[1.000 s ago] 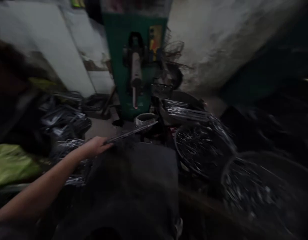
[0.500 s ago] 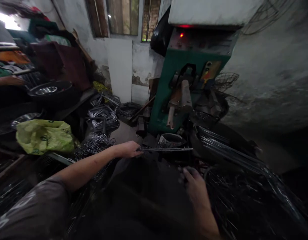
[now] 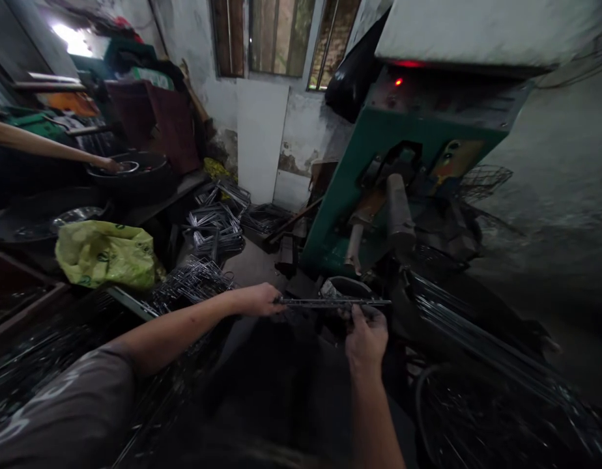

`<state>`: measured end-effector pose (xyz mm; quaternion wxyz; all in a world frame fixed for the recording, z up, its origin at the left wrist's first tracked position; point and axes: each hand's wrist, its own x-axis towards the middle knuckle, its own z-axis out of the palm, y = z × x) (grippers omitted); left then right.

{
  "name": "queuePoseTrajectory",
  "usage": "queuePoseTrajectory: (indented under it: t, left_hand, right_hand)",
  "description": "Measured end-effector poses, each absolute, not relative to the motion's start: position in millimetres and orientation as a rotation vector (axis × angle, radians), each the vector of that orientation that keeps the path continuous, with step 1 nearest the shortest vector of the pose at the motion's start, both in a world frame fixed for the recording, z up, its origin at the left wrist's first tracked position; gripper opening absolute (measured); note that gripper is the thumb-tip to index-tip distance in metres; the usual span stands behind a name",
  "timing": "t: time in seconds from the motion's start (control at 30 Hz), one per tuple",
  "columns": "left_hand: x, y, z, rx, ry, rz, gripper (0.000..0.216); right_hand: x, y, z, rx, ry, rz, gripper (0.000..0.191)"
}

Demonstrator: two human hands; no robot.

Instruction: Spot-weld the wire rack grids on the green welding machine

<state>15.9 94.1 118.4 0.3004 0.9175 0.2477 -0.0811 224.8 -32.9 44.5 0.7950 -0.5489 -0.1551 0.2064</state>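
Gripping flat wire frame level, edge-on, just in front of green machine: left hand clenching its near-left end, right hand closing fingers on its right part from below. Judging risks: thin frame twisting or slipping from two-point hold; loose wire stacks on floor and bundled rods at right snagging it; fingers nearing machine's protruding arm getting pinched. Dim light obscuring detail. Another person's arm reaching into basin, far left.
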Motion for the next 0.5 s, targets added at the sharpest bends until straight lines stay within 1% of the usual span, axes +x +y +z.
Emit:
queuePoseTrajectory:
  t: [0.23,0.4,0.5]
  left_hand:
    - [19.1,100.2,113.7,2.413,0.628,-0.188,0.033]
    - [21.3,103.1,114.1,2.384,0.649,-0.198,0.036]
    - [22.7,105.4,113.0,2.338,0.663,-0.188,0.034]
  right_hand:
    - [244.7,-27.6,33.9,-1.33,-0.477,0.341,0.044]
    - [249.4,-21.1,34.7,-1.273,-0.464,0.367,0.046]
    - [251.5,-17.2,34.6,-1.253,-0.462,0.386,0.045]
